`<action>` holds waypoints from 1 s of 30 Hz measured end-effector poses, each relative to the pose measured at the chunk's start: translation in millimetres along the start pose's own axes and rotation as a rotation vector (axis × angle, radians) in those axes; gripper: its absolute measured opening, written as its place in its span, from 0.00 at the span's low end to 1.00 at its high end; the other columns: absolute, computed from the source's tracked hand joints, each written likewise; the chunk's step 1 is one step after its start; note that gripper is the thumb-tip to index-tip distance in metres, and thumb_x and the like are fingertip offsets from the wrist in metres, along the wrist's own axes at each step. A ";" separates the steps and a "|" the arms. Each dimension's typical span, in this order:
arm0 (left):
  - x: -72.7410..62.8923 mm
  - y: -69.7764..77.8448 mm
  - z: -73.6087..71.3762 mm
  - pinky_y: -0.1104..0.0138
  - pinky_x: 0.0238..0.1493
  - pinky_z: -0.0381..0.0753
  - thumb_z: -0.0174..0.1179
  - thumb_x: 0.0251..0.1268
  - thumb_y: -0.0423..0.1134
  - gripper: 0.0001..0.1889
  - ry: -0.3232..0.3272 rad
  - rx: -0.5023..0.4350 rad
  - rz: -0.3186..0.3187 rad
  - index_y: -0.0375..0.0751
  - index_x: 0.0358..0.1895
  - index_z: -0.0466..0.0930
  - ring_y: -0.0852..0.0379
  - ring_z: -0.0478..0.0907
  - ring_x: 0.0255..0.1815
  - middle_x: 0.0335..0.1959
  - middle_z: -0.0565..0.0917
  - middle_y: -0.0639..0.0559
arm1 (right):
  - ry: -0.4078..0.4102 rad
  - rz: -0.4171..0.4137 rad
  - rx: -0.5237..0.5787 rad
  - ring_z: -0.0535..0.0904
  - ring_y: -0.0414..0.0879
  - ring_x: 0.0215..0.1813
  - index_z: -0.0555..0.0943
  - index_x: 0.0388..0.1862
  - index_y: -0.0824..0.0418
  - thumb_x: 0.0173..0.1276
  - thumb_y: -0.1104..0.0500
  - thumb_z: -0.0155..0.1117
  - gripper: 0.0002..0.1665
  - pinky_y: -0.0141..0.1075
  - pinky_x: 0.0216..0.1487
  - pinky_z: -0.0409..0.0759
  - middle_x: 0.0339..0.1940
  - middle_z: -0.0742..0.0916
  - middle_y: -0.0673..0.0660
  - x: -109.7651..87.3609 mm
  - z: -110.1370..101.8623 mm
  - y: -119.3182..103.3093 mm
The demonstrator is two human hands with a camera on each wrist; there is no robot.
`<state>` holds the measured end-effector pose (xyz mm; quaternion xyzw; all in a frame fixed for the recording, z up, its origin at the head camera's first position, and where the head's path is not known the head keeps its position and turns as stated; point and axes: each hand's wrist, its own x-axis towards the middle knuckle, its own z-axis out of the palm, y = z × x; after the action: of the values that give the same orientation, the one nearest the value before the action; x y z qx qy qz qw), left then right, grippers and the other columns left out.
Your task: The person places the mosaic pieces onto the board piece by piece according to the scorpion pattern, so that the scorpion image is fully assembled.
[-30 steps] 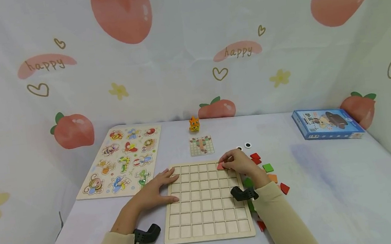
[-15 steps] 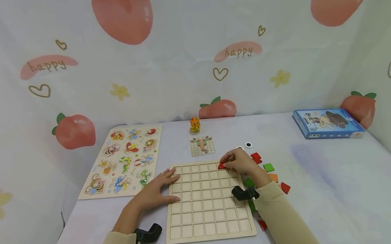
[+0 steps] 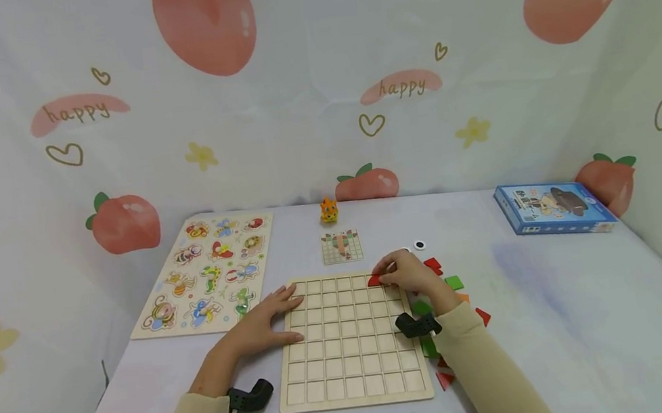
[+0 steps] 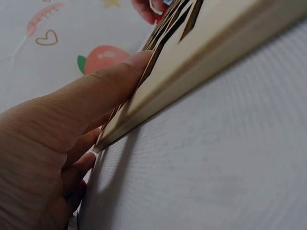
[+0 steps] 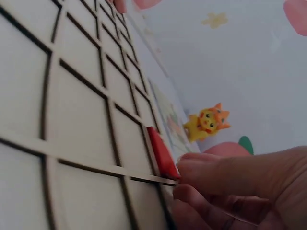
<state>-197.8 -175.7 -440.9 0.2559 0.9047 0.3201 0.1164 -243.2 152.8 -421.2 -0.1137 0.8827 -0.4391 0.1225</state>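
A wooden grid board (image 3: 343, 347) lies on the table in front of the person, its square cells bare except near the far right. There the right hand (image 3: 405, 274) pinches a small red tile (image 3: 373, 281) with one rounded side. In the right wrist view, the red tile (image 5: 163, 154) stands slightly tilted over a far-edge cell, against the thumb tip. The left hand (image 3: 263, 322) rests with spread fingers on the board's left edge. Its thumb (image 4: 103, 86) lies over the rim in the left wrist view, with the other fingers along the side.
Loose green tiles (image 3: 453, 282) and red tiles (image 3: 432, 265) lie right of the board, partly hidden by the right arm. Behind it are a pattern card (image 3: 342, 247) and an orange toy figure (image 3: 329, 211). An insect puzzle (image 3: 210, 275) lies left; a blue box (image 3: 555, 208) is far right.
The red tile has tipped from a pale, shiny angle to a darker red one at the same cell. The right wrist has shifted slightly rightward. The left hand stays on the board.
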 end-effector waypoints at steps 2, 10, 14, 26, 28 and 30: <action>0.2 -0.5 0.0 0.42 0.71 0.50 0.67 0.49 0.57 0.40 -0.003 0.001 -0.001 0.47 0.67 0.67 0.42 0.44 0.76 0.75 0.54 0.50 | -0.026 -0.008 0.017 0.80 0.43 0.35 0.83 0.44 0.67 0.63 0.65 0.61 0.12 0.33 0.34 0.79 0.39 0.85 0.61 -2.9 -5.2 -2.1; 1.9 -1.7 -0.5 0.43 0.71 0.49 0.67 0.48 0.58 0.40 -0.009 0.003 -0.005 0.47 0.67 0.67 0.42 0.43 0.76 0.75 0.54 0.51 | -0.055 -0.054 0.014 0.80 0.47 0.37 0.82 0.48 0.67 0.65 0.60 0.61 0.16 0.36 0.34 0.78 0.47 0.85 0.64 -15.7 -26.9 3.6; 2.4 -2.2 -0.7 0.43 0.71 0.50 0.67 0.49 0.58 0.41 -0.007 0.010 0.004 0.47 0.67 0.67 0.42 0.43 0.76 0.75 0.54 0.50 | -0.033 -0.043 0.037 0.80 0.51 0.35 0.82 0.49 0.68 0.65 0.59 0.62 0.17 0.38 0.33 0.78 0.46 0.85 0.65 -22.7 -37.7 9.2; 2.3 -2.7 -0.4 0.41 0.70 0.49 0.67 0.49 0.57 0.41 -0.010 -0.001 0.024 0.45 0.67 0.67 0.40 0.43 0.76 0.75 0.54 0.48 | 0.018 0.079 0.015 0.81 0.48 0.44 0.82 0.49 0.65 0.64 0.55 0.62 0.18 0.44 0.51 0.80 0.47 0.85 0.62 -42.9 -59.5 27.8; 2.4 -2.9 -0.3 0.41 0.70 0.50 0.67 0.49 0.57 0.40 -0.010 0.002 0.026 0.46 0.67 0.66 0.40 0.43 0.76 0.75 0.54 0.48 | 0.022 0.086 0.007 0.81 0.48 0.45 0.82 0.50 0.65 0.64 0.55 0.62 0.19 0.45 0.53 0.79 0.49 0.85 0.62 -45.9 -63.1 30.9; 2.5 -3.0 -0.6 0.42 0.71 0.50 0.67 0.49 0.57 0.40 -0.009 0.003 0.023 0.46 0.67 0.66 0.41 0.43 0.76 0.75 0.54 0.49 | 0.029 0.081 0.002 0.81 0.48 0.47 0.81 0.50 0.65 0.64 0.54 0.62 0.20 0.45 0.54 0.79 0.50 0.85 0.63 -48.9 -66.7 33.4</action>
<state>-201.3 -176.7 -442.5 0.2680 0.9015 0.3191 0.1165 -221.2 237.4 -403.4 -0.0715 0.8878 -0.4364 0.1273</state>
